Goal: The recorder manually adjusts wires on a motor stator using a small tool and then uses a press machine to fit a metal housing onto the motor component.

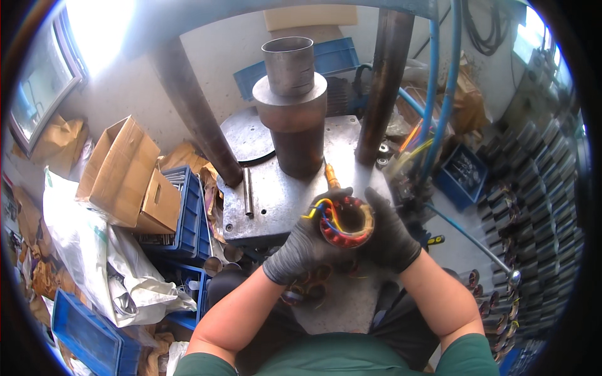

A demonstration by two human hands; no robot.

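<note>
Between my two gloved hands is a motor stator (350,240), a ring with red insulation, pale windings and yellow, blue and red wire leads. My left hand (307,241) grips its left side, close to the loose leads. Around its right side curls my right hand (394,235); some fingertips are hidden behind the ring. Just beyond the stator, a tool with an orange-brown handle (331,177) lies on the steel press table (269,219). A thick stepped metal cylinder (300,150) stands upright there, topped by an open tube (288,66). More stators (307,288) sit below my hands.
Two steel columns (197,113) (385,81) flank the cylinder. A metal rod (248,193) lies on the table's left. Cardboard boxes (119,169) and blue crates (188,216) are stacked left. At right are blue hoses (444,94), a ball-ended lever (515,276) and rows of metal parts (539,207).
</note>
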